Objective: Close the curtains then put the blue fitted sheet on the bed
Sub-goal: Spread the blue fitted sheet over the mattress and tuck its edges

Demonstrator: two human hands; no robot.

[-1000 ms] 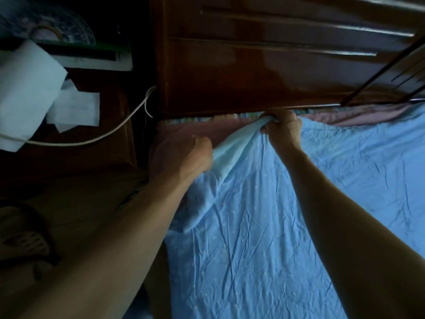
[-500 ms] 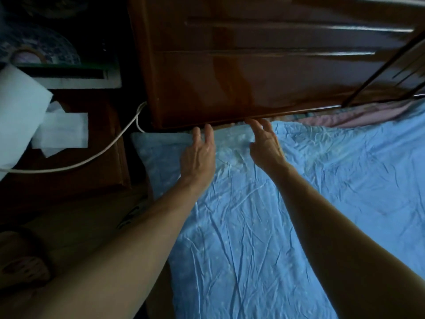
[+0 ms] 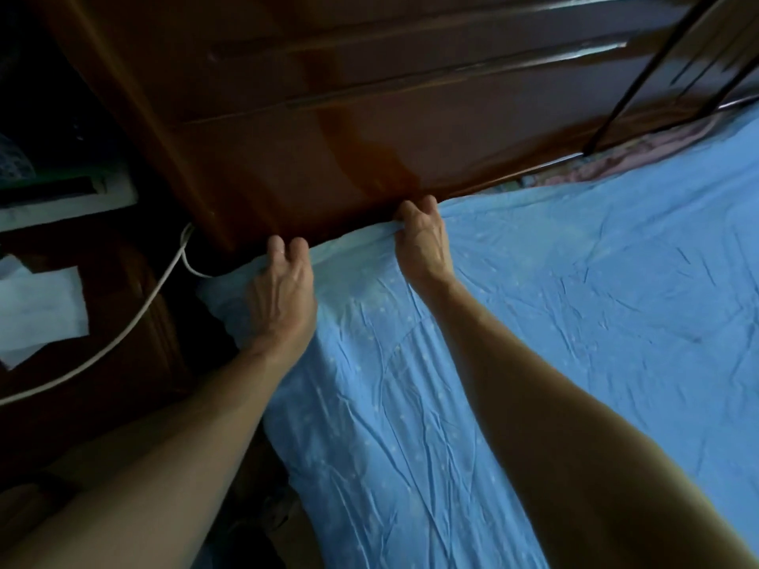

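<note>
Curling from flat, left hand (image 3: 283,297) and right hand (image 3: 423,244) grip the sheet (image 3: 575,322).

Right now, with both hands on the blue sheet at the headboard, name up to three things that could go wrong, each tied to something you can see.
1. The left hand and right hand curl over the edge of the sheet right against the headboard, so fingers might get squeezed there.
2. Pink bedding shows uncovered further along; tugging toward this corner may bare more.
3. The white cable hangs beside the corner and could get tucked in.
</note>
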